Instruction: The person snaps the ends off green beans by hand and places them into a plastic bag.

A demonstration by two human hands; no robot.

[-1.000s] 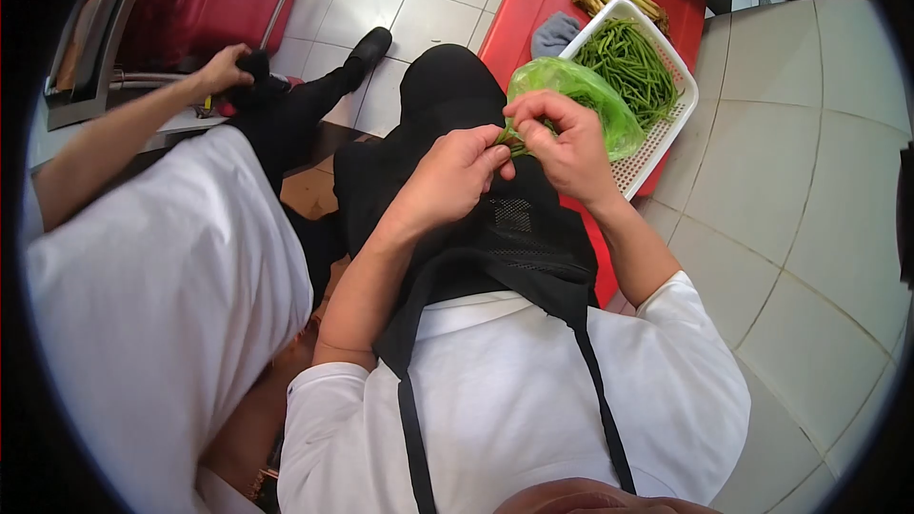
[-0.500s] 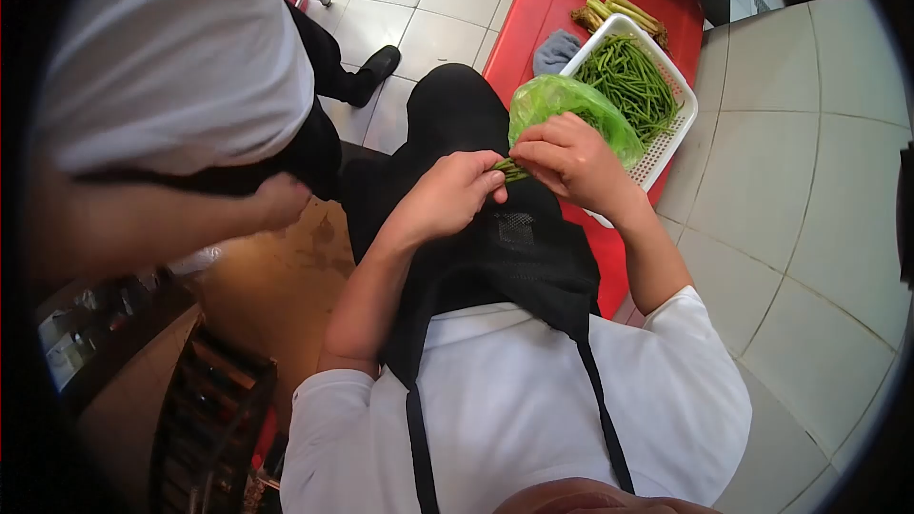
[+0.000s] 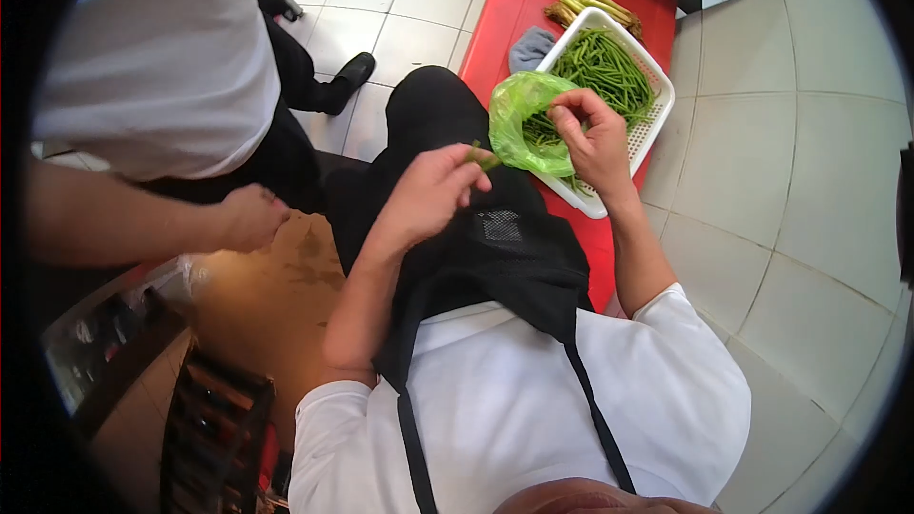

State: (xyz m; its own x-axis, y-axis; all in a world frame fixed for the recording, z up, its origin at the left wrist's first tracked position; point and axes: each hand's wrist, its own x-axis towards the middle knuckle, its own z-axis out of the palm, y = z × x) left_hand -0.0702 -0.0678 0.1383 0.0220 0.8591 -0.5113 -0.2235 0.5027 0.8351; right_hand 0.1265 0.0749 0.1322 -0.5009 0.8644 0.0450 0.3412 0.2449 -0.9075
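- Two bare hands work above the person's lap, well apart from each other, with the left one nearer the knees and the right one over a bag.
- Left hand [image 3: 433, 192]: fingers curled, thumb and forefinger pinching a few short green bean pieces [image 3: 485, 159] that stick out past the fingers.
- Right hand [image 3: 595, 141]: fingers bent and the fingertips drawn close to the thumb; whether anything is pinched there cannot be told.
- Just below the right hand, a thin green plastic bag [image 3: 509, 122] gapes open, overlapping the near left part of a basket; some beans show inside it.
- White perforated basket [image 3: 650, 127], tilted in view, holds a heap of long green beans [image 3: 602, 67], with a few more at its near end.
- Red surface [image 3: 500, 24] carries the basket, along with a grey cloth [image 3: 530, 49] beside its left edge and a bundle of pale stalks [image 3: 595, 9] close to its far end.
- Black apron [image 3: 514, 276] covers the person's lap.
- To the left stands a co-worker in a white shirt [image 3: 171, 67], one blurred hand [image 3: 249, 219] hanging near the person's left arm.
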